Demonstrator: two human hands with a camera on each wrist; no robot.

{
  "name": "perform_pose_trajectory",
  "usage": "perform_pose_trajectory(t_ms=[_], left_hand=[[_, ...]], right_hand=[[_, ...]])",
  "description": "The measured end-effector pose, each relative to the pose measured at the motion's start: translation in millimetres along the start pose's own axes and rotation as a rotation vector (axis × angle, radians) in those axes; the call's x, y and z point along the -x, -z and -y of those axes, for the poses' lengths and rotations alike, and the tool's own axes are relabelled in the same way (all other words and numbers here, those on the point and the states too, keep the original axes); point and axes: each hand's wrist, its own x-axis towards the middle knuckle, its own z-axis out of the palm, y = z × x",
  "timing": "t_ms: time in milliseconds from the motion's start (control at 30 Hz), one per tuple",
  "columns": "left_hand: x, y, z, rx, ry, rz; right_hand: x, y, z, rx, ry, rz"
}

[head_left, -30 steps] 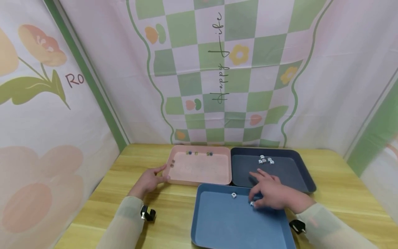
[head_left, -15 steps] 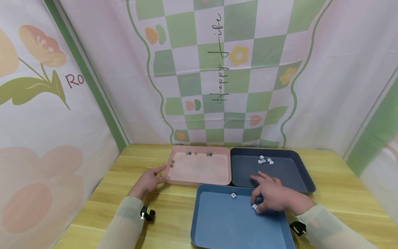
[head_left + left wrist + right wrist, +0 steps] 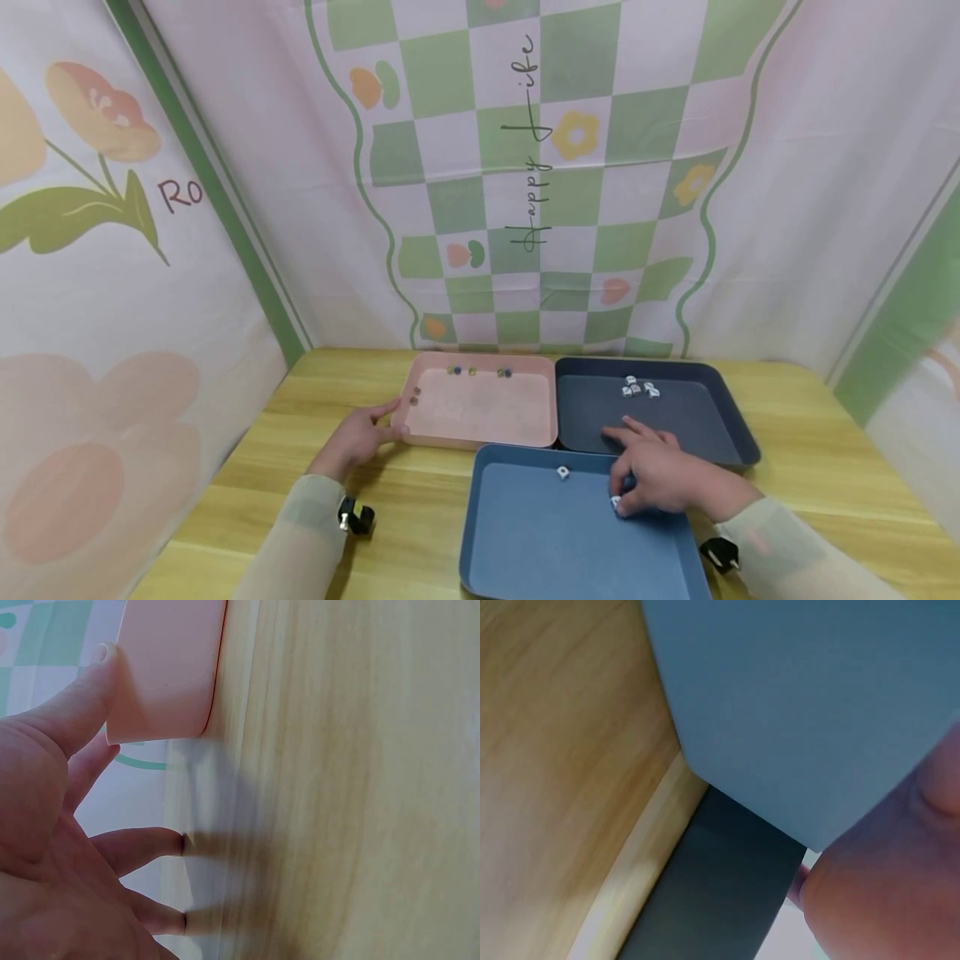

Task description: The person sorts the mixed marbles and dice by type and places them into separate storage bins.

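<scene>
In the head view, my right hand [image 3: 660, 477] reaches over the blue tray [image 3: 570, 533]. Its thumb and index finger pinch a small white die [image 3: 615, 503], partly hidden by the fingertips. A second white die [image 3: 563, 472] lies near that tray's back edge. My left hand [image 3: 360, 435] touches the front left corner of the pink tray [image 3: 480, 433] with thumb and index finger; the left wrist view shows the other fingers spread and holding nothing. In the right wrist view, the blue tray's wall covers the fingertips and the die.
Several white dice [image 3: 635, 388] sit in the dark tray [image 3: 675, 433] behind the blue one. Along the pink tray's back and left sides lie several small coloured pieces [image 3: 472, 372], too small to identify. All trays stand on a wooden table [image 3: 802, 417] before a patterned cloth [image 3: 577, 192].
My right thumb and index finger have shifted slightly to the right and nearer to me, with the die moving along between them. My left hand has stayed at the pink tray's corner.
</scene>
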Motion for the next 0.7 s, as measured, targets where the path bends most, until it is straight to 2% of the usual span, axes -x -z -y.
perform_pose_trajectory(t_ms=[400,567,700], left_hand=[[-0.7,-0.4,-1.6,0.005,0.011,-0.003],[-0.3,-0.2,-1.0,0.02,0.022,0.001],[-0.3,-0.2,-0.7,0.031,0.021,0.005]], right_hand=[[2.0,1,-4,-0.036,0.006,-0.007],[4.8,4,-11,-0.109,0.015,-0.066],[9.0,12,-18,-0.233,0.033,-0.117]])
